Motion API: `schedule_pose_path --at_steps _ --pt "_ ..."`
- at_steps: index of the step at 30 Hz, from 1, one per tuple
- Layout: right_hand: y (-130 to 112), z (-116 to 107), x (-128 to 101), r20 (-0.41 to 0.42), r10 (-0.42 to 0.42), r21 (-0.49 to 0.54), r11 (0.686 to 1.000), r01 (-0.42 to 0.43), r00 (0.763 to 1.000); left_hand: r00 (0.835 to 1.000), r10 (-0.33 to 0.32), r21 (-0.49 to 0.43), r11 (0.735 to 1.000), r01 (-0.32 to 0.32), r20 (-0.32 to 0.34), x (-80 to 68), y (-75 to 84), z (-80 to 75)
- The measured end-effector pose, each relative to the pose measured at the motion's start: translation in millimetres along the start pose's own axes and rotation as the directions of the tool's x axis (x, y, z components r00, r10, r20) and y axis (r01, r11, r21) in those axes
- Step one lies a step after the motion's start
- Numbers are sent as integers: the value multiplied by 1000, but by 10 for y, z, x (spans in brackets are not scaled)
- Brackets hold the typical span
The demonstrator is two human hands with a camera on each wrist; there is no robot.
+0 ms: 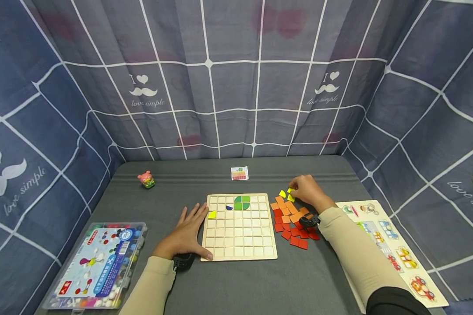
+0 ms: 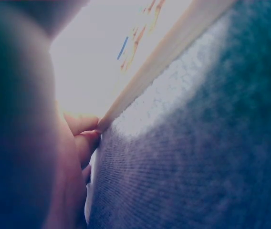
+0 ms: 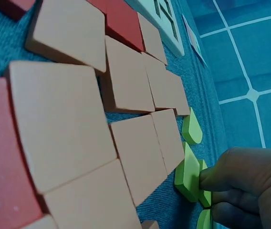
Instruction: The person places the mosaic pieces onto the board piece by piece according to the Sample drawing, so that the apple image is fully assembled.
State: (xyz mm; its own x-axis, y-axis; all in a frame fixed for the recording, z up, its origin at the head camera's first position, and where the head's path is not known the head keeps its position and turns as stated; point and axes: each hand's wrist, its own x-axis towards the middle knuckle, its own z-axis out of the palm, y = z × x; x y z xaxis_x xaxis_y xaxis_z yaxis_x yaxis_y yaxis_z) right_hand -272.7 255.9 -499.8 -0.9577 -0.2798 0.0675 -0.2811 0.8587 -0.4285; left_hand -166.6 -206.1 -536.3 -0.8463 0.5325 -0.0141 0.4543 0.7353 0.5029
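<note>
- Low centre of the head view: a pale grid board (image 1: 240, 238), with four green pieces (image 1: 242, 203) grouped near its top edge, a blue piece (image 1: 229, 208) just left of them, and a yellow square (image 1: 212, 214) at its upper left.
- Along the board's left side: the left hand (image 1: 185, 236), open with fingers spread, thumb on the lower left corner.
- At left in the left wrist view: fingertips against the board's thick edge, a detail lost from above; board face mostly washed out by glare.
- Right of the board in the head view: the right hand (image 1: 309, 192), fingers bent down among yellow pieces (image 1: 282, 194).
- Lower right of the right wrist view: fingertips on one yellow piece, with four visible there, greener in tint; impossible to tell whether pinched or merely touched.
- Below these in the head view: orange pieces (image 1: 285, 212) and red pieces (image 1: 295, 242), loosely heaped; thick blocks in the right wrist view.
- Only in the head view: a toy figure (image 1: 146, 179) at left, a plastic box (image 1: 96, 262) at lower left, a picture puzzle (image 1: 402, 245) at lower right.
</note>
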Motion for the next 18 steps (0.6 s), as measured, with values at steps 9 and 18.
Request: schedule_pose_path --at_steps 9,18 --pt "10 33 21 -13 -3 -10 1000 3 1000 1000 0 8 1000 0 0 5 9 -9" --pt "-133 20 47 -53 -14 26 1000 16 998 1000 0 -1 1000 0 5 -6 16 -14"
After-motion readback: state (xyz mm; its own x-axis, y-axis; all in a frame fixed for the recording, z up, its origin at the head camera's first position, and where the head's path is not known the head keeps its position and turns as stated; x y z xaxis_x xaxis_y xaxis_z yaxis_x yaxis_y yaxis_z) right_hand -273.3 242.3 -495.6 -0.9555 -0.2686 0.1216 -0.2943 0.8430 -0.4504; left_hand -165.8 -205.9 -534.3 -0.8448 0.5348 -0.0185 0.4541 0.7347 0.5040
